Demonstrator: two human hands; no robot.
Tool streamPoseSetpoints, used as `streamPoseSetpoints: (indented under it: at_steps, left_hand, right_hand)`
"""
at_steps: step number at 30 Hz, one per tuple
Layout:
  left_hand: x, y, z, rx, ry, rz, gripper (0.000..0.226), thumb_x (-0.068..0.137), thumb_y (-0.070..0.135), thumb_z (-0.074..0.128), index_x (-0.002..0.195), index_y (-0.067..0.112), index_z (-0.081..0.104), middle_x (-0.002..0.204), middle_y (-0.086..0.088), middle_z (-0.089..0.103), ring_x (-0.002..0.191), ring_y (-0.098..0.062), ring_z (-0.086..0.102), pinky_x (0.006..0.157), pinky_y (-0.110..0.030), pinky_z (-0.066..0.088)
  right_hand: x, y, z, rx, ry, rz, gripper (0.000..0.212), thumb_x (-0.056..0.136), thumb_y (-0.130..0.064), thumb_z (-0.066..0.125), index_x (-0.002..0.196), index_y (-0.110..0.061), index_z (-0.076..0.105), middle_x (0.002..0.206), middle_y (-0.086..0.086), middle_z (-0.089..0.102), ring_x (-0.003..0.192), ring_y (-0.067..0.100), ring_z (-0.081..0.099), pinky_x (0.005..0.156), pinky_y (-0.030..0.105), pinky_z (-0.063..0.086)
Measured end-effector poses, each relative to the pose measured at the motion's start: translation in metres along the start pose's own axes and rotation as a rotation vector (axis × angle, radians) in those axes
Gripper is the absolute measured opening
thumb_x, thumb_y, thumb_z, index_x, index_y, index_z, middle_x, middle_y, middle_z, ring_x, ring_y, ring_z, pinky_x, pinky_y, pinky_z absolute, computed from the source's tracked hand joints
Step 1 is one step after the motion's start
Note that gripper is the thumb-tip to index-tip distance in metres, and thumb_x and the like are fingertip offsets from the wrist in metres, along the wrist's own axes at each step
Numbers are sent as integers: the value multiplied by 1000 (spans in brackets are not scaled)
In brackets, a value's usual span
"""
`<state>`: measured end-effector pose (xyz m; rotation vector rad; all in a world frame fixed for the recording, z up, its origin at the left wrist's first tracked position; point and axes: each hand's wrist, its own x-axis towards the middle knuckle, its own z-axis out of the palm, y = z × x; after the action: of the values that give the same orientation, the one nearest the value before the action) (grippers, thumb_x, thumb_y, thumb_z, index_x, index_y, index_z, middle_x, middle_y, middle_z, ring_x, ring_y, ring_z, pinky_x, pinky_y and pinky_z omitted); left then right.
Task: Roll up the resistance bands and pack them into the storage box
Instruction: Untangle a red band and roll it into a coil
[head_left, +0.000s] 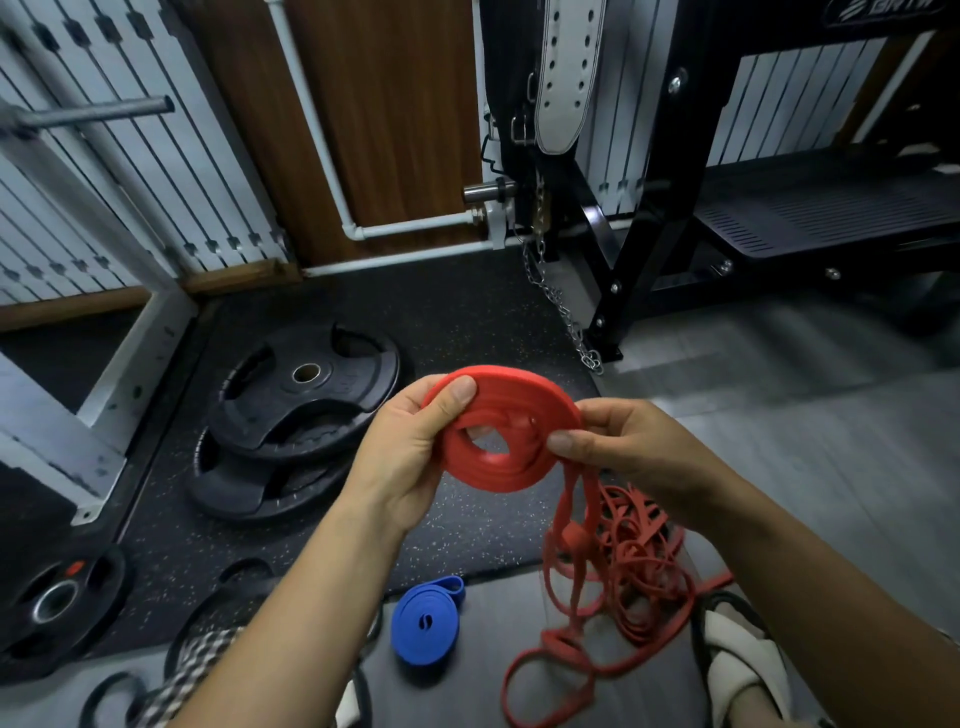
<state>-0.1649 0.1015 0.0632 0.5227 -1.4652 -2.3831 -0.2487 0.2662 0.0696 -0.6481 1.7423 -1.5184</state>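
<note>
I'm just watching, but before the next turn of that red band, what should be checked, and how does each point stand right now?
1. Red coil gripped by both hands: ok; left hand and right hand pinch opposite edges.
2. Coil layers lying flat: not ok; inner turns look loose and uneven.
3. Loose red tail free to feed: not ok; it hangs in a tangled heap.
4. Blue band already rolled: ok; it lies coiled on the floor.
5. Storage box within reach: cannot tell; none is in view.
</note>
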Motion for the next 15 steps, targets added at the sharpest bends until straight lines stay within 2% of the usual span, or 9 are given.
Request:
streamPoseSetpoints:
  at_steps: [3,6,8,11,13,15]
  left_hand:
    - [-1,-5,2,-148,35,-37,26,69,20,59,90,4,60,69,-2,69,60,-8,65,57,-19,54]
    - [-1,-5,-2,-99,3,-104,28,69,20,61,92,4,61,76,-6,69,62,-10,64,60,-19,56]
    - [-1,-1,-8,83,-61,-108,28,68,20,67,93,8,62,83,-6,67,67,-10,64,64,-19,54]
    - [-1,3,-12,454,-123,-23,40,61,15,79,98,20,63,91,4,67,80,-6,64,70,-16,51]
    - [-2,1,-10,674,-195,-25,41,62,11,82,97,24,64,88,5,67,78,-5,62,70,-17,51]
    - [-4,-1,-5,852,-293,-86,29,66,9,79,91,18,67,79,2,67,72,-8,60,69,-22,49]
  right_hand:
    - [3,6,5,11,23,5,20,71,-18,68,89,-11,70,71,1,67,64,10,59,61,17,48]
    - [4,5,2,-3,42,12,10,77,-7,66,86,-8,70,65,1,66,59,11,56,57,18,47]
    - [4,3,-5,-54,30,16,9,77,-7,67,86,-7,70,66,3,66,58,11,55,56,19,46]
    - [2,2,-7,-240,-8,24,7,78,-6,68,84,-5,70,61,3,61,55,10,52,53,19,43]
    - [2,3,-3,-371,-58,32,6,79,-8,69,85,-6,71,65,5,62,58,12,52,56,23,43]
    - [1,2,1,-465,-98,38,5,79,-11,70,81,-15,71,66,1,64,60,10,55,59,23,45]
